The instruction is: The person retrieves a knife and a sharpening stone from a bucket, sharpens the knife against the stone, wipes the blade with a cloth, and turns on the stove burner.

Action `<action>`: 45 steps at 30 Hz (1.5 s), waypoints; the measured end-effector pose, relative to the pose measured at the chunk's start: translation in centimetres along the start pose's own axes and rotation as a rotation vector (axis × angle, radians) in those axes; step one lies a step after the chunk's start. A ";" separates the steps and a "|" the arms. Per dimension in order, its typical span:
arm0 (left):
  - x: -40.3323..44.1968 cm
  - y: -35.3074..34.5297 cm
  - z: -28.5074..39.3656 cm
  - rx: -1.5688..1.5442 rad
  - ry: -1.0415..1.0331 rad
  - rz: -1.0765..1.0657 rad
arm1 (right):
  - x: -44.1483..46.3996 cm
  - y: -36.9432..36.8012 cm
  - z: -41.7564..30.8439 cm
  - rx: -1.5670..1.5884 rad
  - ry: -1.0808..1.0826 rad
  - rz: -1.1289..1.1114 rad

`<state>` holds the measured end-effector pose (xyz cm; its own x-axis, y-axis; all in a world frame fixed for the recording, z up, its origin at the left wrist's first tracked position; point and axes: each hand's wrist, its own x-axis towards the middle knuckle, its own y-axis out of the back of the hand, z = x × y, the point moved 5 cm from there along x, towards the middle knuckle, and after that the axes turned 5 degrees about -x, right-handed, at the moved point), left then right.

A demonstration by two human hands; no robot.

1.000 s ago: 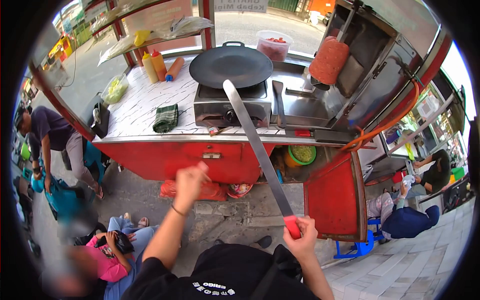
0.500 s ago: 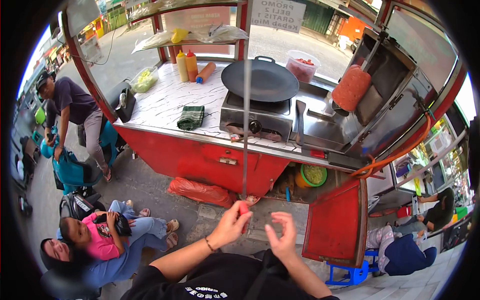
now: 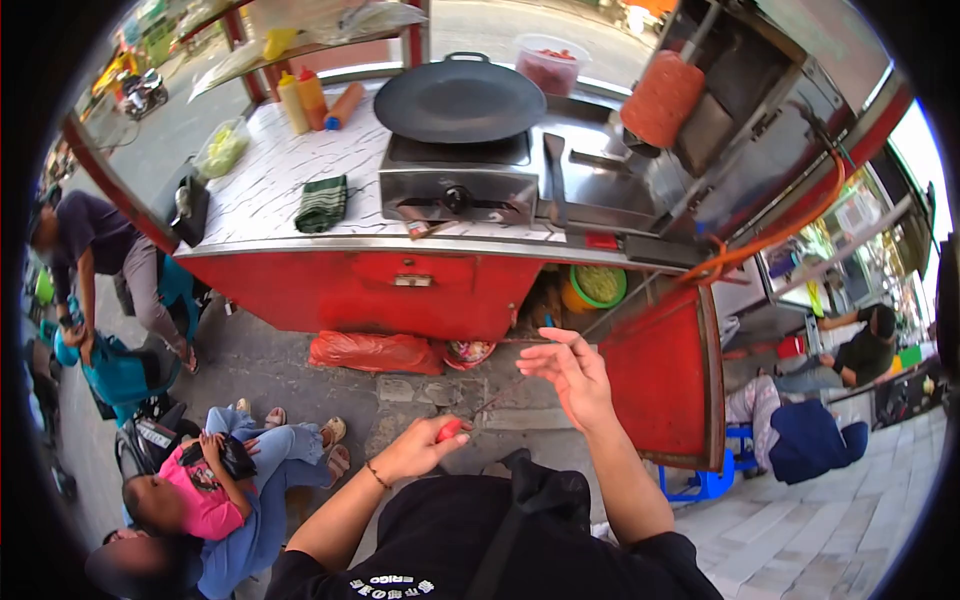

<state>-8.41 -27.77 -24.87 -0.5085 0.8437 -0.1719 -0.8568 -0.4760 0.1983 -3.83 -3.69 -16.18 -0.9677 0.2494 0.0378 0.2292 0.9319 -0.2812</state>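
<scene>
My left hand (image 3: 408, 452) is closed around the red handle of a long, thin-bladed knife (image 3: 449, 430), low in front of my black shirt. The narrow blade slants up to the right, passing behind my right hand, and is blurred by motion. My right hand (image 3: 578, 388) is raised with its fingers apart, close to the blade; whether it touches the blade I cannot tell. Beyond my hands stands the red food cart (image 3: 330, 290), its red door (image 3: 665, 380) swung open on the right.
On the cart are a black griddle pan (image 3: 460, 98) over a gas stove (image 3: 450, 195), sauce bottles (image 3: 300, 100), a folded striped cloth (image 3: 321, 204) and a meat cone (image 3: 662, 98) on a spit. A red plastic bag (image 3: 375, 353) lies below. Seated people are on both sides.
The knife has swung from upright to slanting right. My left hand has moved left and down; my right hand has risen. The view has shifted, so the cart sits further left.
</scene>
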 end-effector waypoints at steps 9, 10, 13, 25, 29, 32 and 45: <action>-0.1 1.1 1.2 0.022 0.086 -0.077 | -0.5 0.2 0.1 -0.025 -0.037 -0.006; -0.1 1.1 1.3 0.031 0.081 -0.069 | -0.5 0.4 0.2 -0.041 -0.046 -0.005; 0.0 1.1 1.4 0.066 0.102 -0.087 | -0.6 0.8 0.3 -0.059 -0.054 0.002; -0.9 0.0 0.6 -0.419 0.347 -0.469 | -1.6 3.3 -1.5 0.303 0.135 -0.166; -0.5 -0.7 1.1 -0.468 0.320 -0.519 | -2.0 4.7 -1.1 0.371 0.138 -0.204; 0.0 -1.2 1.1 -0.468 0.345 -0.543 | -2.2 5.6 -1.0 0.415 0.157 -0.224; 2.1 -4.8 3.1 -0.624 0.400 -0.627 | -0.7 9.8 -1.6 0.434 0.133 -0.305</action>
<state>-5.08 -22.93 -23.17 0.1630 0.8972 -0.4105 -0.8150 -0.1121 -0.5685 -0.69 5.71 -17.45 -0.9553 0.0427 0.2926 -0.1512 0.7797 -0.6076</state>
